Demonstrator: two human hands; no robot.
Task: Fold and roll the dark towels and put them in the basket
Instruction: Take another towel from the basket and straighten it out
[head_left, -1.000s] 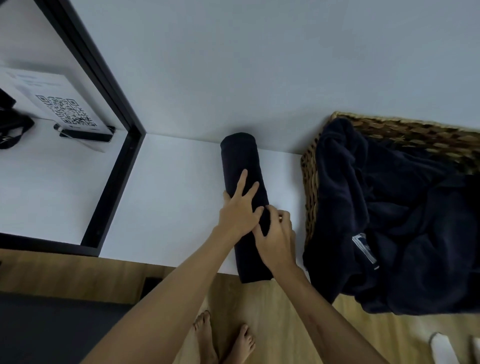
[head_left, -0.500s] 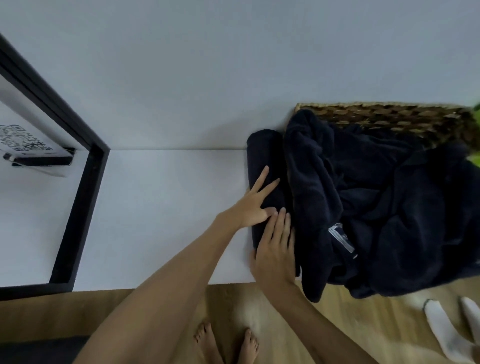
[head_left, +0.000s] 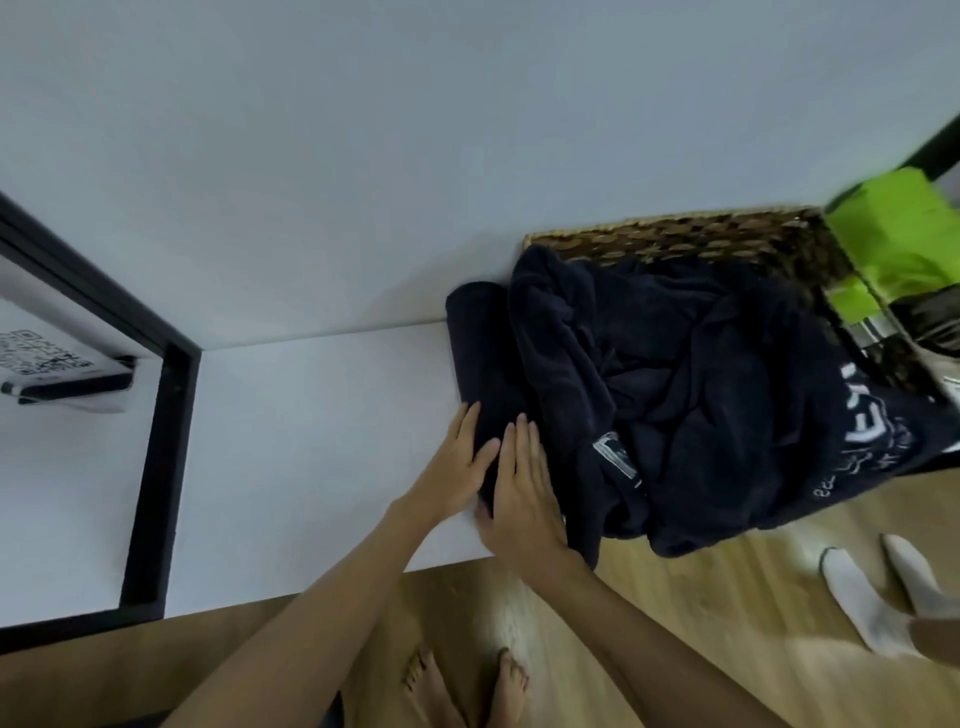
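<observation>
A rolled dark towel (head_left: 480, 353) lies lengthwise on the white table (head_left: 311, 441), pressed against the pile beside it. My left hand (head_left: 457, 467) lies flat with straight fingers against the roll's left side. Flat on top of the roll's near end rests my right hand (head_left: 522, 488). A heap of loose dark towels (head_left: 675, 405) spills over the front of a woven basket (head_left: 675, 236) at the right and hides most of it.
A black frame (head_left: 166, 415) edges a lower white surface at the left, with a QR-code card stand (head_left: 57, 374) on it. Green objects (head_left: 904, 234) stand right of the basket. Wooden floor lies below, with my bare feet and another person's white socks (head_left: 878, 587).
The roll has slid right until it touches the towel pile at the basket. My right hand went from pinching the roll to lying flat on it. The view has swung right.
</observation>
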